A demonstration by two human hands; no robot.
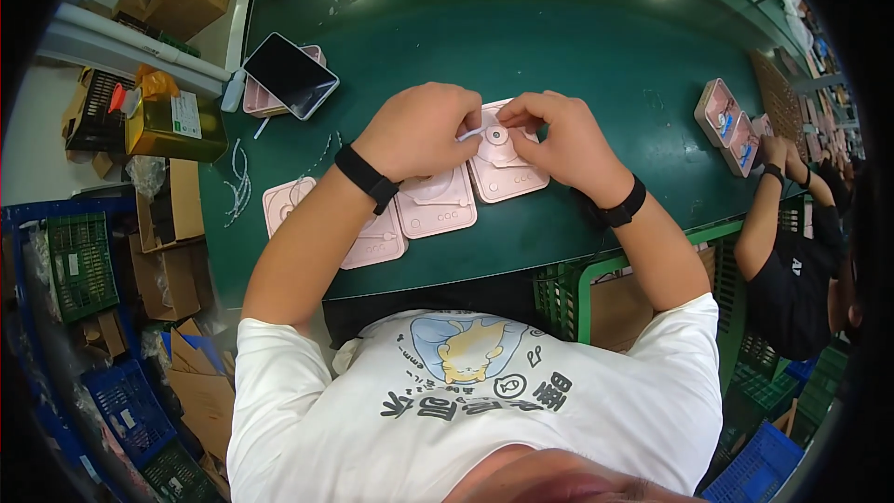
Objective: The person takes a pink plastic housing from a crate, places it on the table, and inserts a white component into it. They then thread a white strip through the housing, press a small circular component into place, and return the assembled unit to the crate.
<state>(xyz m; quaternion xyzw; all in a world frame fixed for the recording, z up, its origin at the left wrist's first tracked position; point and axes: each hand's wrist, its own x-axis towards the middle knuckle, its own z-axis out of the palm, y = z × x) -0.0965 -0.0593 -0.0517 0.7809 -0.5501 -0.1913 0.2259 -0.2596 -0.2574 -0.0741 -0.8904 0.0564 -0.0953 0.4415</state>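
Observation:
Both hands work over a pale pink plastic panel [510, 184] with a round hub [497, 136] near its middle. My left hand [419, 130] is closed in a pinch on a thin white strip [472, 133] that reaches toward the hub. On the hub's other side, my right hand [566, 142] has its thumb and forefinger bent close together at the panel; what they grip is too small to make out. More pink panels lie to the left: one panel [440, 216] touches the first, another panel [376, 247] is partly under my left forearm, and a further panel [279, 203] lies beyond that forearm.
A phone [291, 74] rests on a pink case [261, 102] at the far left. Loose white strips [240, 188] lie on the green table [559, 47]. Left stands a yellow metal can [177, 126]. Right, a co-worker's hands [780, 151] are near pink boxes [722, 114]. A green crate [582, 303] stands below the edge.

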